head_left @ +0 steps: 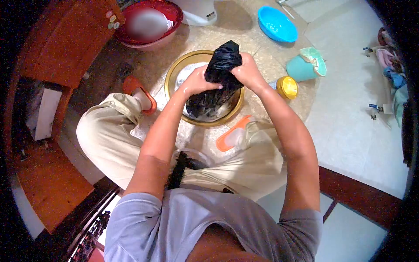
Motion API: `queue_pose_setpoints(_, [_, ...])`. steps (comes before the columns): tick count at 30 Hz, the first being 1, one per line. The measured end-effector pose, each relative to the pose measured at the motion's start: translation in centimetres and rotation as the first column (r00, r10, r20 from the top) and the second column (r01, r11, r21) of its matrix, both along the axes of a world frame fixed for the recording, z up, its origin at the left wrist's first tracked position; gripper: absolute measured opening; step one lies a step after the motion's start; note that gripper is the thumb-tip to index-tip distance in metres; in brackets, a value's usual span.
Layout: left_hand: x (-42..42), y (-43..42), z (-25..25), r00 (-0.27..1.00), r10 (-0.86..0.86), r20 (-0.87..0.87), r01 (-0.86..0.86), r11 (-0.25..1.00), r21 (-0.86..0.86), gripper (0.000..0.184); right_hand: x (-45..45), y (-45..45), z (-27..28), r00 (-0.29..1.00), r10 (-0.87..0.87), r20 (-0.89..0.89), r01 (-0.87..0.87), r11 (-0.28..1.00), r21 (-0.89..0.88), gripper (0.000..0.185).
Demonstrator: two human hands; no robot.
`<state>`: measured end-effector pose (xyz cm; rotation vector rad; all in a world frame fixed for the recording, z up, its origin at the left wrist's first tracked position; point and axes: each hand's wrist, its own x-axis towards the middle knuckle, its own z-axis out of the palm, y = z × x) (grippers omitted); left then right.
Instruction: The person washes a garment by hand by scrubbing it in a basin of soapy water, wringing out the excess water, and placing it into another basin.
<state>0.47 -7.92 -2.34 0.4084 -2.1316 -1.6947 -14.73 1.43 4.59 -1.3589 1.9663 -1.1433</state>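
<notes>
A wet black cloth garment [223, 61] is bunched up between my two hands, and its lower part hangs into the basin. My left hand [196, 83] is closed on the garment's left side, thumb across the front. On the other side, my right hand [247, 72] grips the garment, with the fingers partly hidden in its folds. Below them sits a round basin with a gold rim [168, 83], holding whitish suds [187, 73]. The garment's exact kind does not show.
A yellow-lidded container [287, 87] and a lined turquoise bin [300, 67] stand right of the basin. Farther back are a blue basin [277, 24] and a red basin [174, 15]. Orange slippers [150, 102] are on my feet. Wooden cabinets [65, 43] line the left.
</notes>
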Motion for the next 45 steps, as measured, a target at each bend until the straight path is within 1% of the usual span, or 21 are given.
queue_pose_setpoints(4, [0.9, 0.3, -7.5, 0.949, 0.027, 0.313, -0.058, 0.994, 0.088, 0.037, 1.5, 0.9, 3.6, 0.999, -0.043, 0.024, 0.045, 0.996, -0.078, 0.014])
queue_pose_setpoints(7, [2.1, 1.5, -9.4, 0.982, 0.156, 0.108, -0.161, 0.986, 0.033, 0.031, 1.8, 1.4, 4.7, 0.951, -0.073, 0.300, 0.115, 0.985, -0.126, 0.016])
queue_pose_setpoints(9, [2.2, 1.2, -12.8, 0.971, 0.163, 0.175, -0.205, 0.944, 0.258, 0.028, 1.0, 1.5, 3.4, 0.830, -0.110, 0.546, 0.219, 0.966, -0.138, 0.017])
queue_pose_setpoints(12, [2.5, 0.9, -13.3, 0.936, 0.183, 0.301, -0.335, 0.723, 0.604, 0.028, 0.0, 2.3, 2.6, 0.720, -0.210, 0.661, 0.222, 0.973, 0.067, 0.024])
queue_pose_setpoints(15, [2.6, -0.2, -14.0, 0.878, 0.216, 0.426, -0.459, 0.131, 0.879, 0.031, -2.9, 2.5, -1.7, 0.641, -0.416, 0.645, 0.220, 0.905, 0.364, 0.028])
queue_pose_setpoints(17, [2.3, -1.9, -14.1, 0.850, 0.253, 0.462, -0.453, -0.097, 0.886, 0.036, -5.2, 3.0, -6.7, 0.683, -0.446, 0.579, 0.190, 0.873, 0.448, 0.028])
queue_pose_setpoints(18, [2.2, -3.6, -17.7, 0.818, 0.336, 0.468, -0.450, -0.133, 0.883, 0.035, -7.4, 3.7, -11.2, 0.745, -0.401, 0.533, 0.152, 0.880, 0.449, 0.028])
queue_pose_setpoints(20, [2.0, -5.5, -21.5, 0.722, 0.522, 0.455, -0.435, -0.169, 0.885, 0.037, -8.3, 3.3, -14.3, 0.968, -0.243, 0.065, 0.181, 0.852, 0.491, 0.039])
queue_pose_setpoints(23, [0.5, -4.4, -20.4, 0.485, 0.800, 0.353, -0.873, 0.416, 0.257, 0.048, -6.7, 1.7, -16.7, 0.958, -0.022, -0.287, 0.152, 0.884, 0.441, 0.063])
queue_pose_setpoints(24, [0.6, -4.3, -19.7, 0.591, 0.693, 0.414, -0.677, 0.704, -0.212, 0.060, -6.8, 1.5, -18.8, 0.938, 0.101, -0.333, 0.066, 0.889, 0.454, 0.069])
queue_pose_setpoints(27, [-1.5, -0.6, -15.2, 0.616, 0.620, 0.486, -0.124, 0.685, -0.718, 0.065, -3.5, 0.1, -21.1, 0.841, 0.326, -0.431, -0.078, 0.862, 0.501, 0.083])
queue_pose_setpoints(29, [-2.5, 0.2, -17.0, 0.631, 0.531, 0.566, 0.031, 0.712, -0.702, 0.066, -1.5, -0.7, -22.5, 0.798, 0.385, -0.464, -0.086, 0.834, 0.544, 0.081])
queue_pose_setpoints(31, [-3.5, -0.2, -17.4, 0.549, 0.398, 0.735, 0.080, 0.851, -0.520, 0.066, -0.7, -1.5, -23.9, 0.797, 0.382, -0.468, -0.072, 0.830, 0.554, 0.075])
queue_pose_setpoints(33, [-2.9, -1.1, -24.5, 0.608, 0.283, 0.742, -0.024, 0.940, -0.340, 0.063, -0.7, -2.9, -24.9, 0.818, 0.397, -0.416, -0.060, 0.778, 0.625, 0.062])
queue_pose_setpoints(36, [-3.2, -2.8, -29.2, 0.513, 0.042, 0.857, -0.162, 0.986, 0.049, 0.044, -2.2, -5.1, -26.4, 0.942, 0.287, -0.172, -0.095, 0.721, 0.687, 0.053])
queue_pose_setpoints(37, [-3.4, -3.6, -28.8, 0.552, 0.018, 0.834, -0.325, 0.926, 0.195, 0.040, -2.5, -5.9, -26.2, 0.962, 0.233, -0.145, -0.080, 0.741, 0.666, 0.050])
queue_pose_setpoints(39, [-3.8, -4.6, -28.0, 0.685, 0.066, 0.726, -0.633, 0.548, 0.547, 0.041, -1.8, -6.4, -25.6, 0.964, 0.221, -0.147, -0.112, 0.842, 0.527, 0.047])
queue_pose_setpoints(41, [-5.1, -5.4, -20.6, 0.851, 0.375, 0.367, -0.447, 0.153, 0.881, 0.040, 0.4, -5.9, -22.5, 0.928, 0.288, -0.236, -0.227, 0.939, 0.257, 0.046])
queue_pose_setpoints(43, [-4.7, -5.7, -21.0, 0.924, 0.269, 0.272, -0.218, -0.212, 0.953, 0.040, 2.6, -4.8, -18.5, 0.894, 0.398, -0.204, -0.379, 0.916, 0.128, 0.047])
queue_pose_setpoints(44, [-3.9, -4.0, -26.9, 0.893, 0.435, 0.120, -0.083, -0.104, 0.991, 0.039, 3.6, -4.4, -17.8, 0.883, 0.437, -0.168, -0.428, 0.899, 0.088, 0.048])
queue_pose_setpoints(45, [-4.0, -3.6, -26.4, 0.860, 0.481, 0.169, -0.127, -0.117, 0.985, 0.037, 4.3, -4.1, -17.4, 0.869, 0.476, -0.135, -0.475, 0.879, 0.048, 0.048])
